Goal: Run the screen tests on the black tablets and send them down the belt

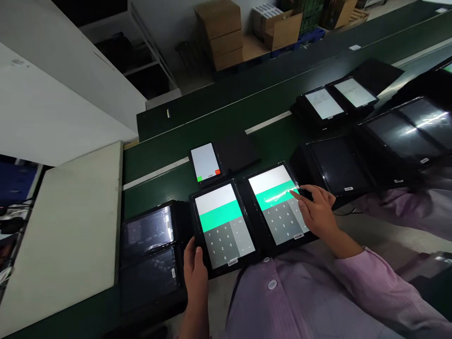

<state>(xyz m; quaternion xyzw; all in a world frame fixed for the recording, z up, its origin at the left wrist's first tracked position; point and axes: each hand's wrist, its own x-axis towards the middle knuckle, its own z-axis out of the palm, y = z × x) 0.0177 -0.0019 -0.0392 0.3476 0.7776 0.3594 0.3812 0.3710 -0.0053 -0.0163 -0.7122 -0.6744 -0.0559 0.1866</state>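
Side by side in front of me lie two black tablets, the left tablet (217,211) and the right tablet (273,200). Both screens are lit with a calculator: a white band, a green band and a grey keypad. My right hand (319,214) is over the right edge of the right tablet, index finger stretched to the green band, other fingers loosely bent, holding nothing. Beside the lower left edge of the left tablet rests my left hand (196,270), its fingers partly extended. Whether it touches the tablet's side, I cannot tell.
A smaller lit tablet (205,162) lies behind, next to a flat black case (236,150). Dark-screened tablets (150,273) are at left, with more tablets (341,165) at right. A white board (67,226) flanks the green bench. Cardboard boxes (221,28) stand beyond. Another person's sleeve (406,207) is at right.
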